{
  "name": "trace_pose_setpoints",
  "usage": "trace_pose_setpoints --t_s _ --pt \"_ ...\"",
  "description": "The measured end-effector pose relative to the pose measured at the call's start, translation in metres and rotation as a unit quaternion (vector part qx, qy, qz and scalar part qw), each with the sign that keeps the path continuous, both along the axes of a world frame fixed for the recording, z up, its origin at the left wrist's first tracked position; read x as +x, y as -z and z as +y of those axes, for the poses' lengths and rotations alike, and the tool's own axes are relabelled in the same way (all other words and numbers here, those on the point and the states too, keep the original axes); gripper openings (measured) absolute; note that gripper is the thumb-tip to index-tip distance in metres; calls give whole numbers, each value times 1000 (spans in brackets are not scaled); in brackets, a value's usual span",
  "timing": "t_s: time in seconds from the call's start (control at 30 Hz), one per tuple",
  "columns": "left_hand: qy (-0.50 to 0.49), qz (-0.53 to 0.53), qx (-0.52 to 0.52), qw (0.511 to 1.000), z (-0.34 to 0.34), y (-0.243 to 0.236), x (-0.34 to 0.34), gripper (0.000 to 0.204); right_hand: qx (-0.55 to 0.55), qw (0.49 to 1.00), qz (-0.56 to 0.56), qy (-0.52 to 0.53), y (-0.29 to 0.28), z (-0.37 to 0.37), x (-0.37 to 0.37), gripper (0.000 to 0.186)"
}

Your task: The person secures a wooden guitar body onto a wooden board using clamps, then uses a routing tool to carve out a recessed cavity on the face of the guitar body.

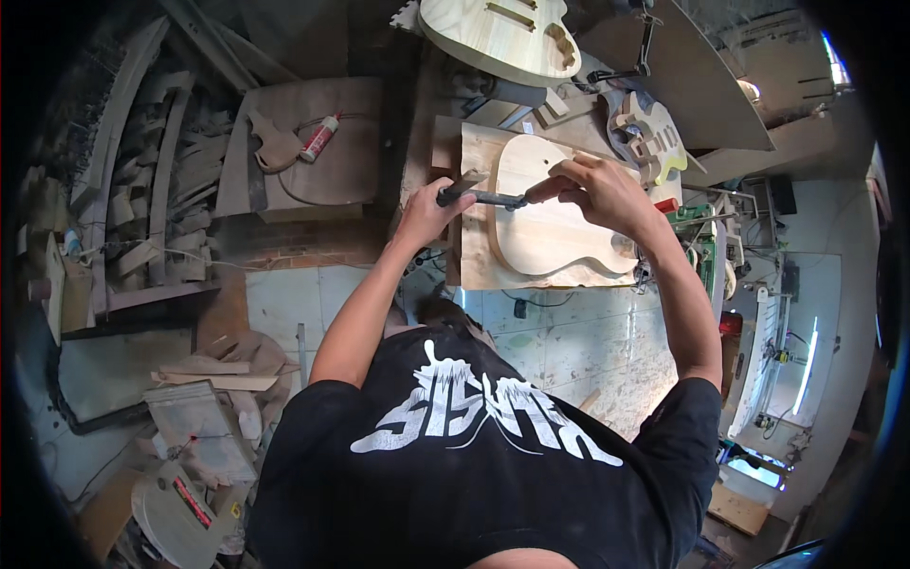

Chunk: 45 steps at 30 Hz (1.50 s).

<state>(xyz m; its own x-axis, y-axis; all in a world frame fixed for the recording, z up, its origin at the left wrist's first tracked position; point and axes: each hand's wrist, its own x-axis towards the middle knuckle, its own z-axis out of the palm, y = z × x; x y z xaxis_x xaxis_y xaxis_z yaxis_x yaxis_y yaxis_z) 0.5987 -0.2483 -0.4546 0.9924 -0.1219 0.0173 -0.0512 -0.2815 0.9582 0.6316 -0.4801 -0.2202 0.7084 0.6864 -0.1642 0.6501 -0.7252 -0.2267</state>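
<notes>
A pale wooden guitar body [550,242] lies flat on a light wooden board [477,256] on the workbench. My left hand [427,213] is closed around one end of a dark metal bar tool [495,198], which looks like a clamp. A short wooden piece [466,180], perhaps its handle, sticks up beside my left fingers. Above the guitar body, the fingers of my right hand [597,190] are bent together at the tool's other end. Whether the tool touches the guitar body I cannot tell.
Another guitar body [507,38] rests at the bench's far end. To the right lies a cut-out guitar body [654,142] near green machinery [703,251]. On the left are a panel with a red-and-white bottle [320,138] and racks of wood offcuts [180,190].
</notes>
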Motion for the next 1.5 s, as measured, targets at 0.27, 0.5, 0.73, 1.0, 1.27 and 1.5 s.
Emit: trace_pose_setpoints --t_s 0.27,0.5,0.73,1.0,1.27,1.5 --pt "-68 -312 -78 944 -76 -41 -72 48 10 985 -92 146 41 -9 -7 37" --pt "-145 -150 -79 975 -166 -64 19 27 60 964 -126 228 55 -13 -21 40" --pt "254 -41 -184 949 -132 -62 70 29 377 872 40 308 46 -57 -27 33" --pt "359 56 -209 908 -124 -61 86 32 504 765 165 366 80 -77 -62 31" --pt "-133 -147 -99 975 -167 -71 37 40 517 659 174 517 123 -117 -113 31" --pt "486 180 -292 803 -117 -72 99 41 549 657 176 486 108 -120 -110 28"
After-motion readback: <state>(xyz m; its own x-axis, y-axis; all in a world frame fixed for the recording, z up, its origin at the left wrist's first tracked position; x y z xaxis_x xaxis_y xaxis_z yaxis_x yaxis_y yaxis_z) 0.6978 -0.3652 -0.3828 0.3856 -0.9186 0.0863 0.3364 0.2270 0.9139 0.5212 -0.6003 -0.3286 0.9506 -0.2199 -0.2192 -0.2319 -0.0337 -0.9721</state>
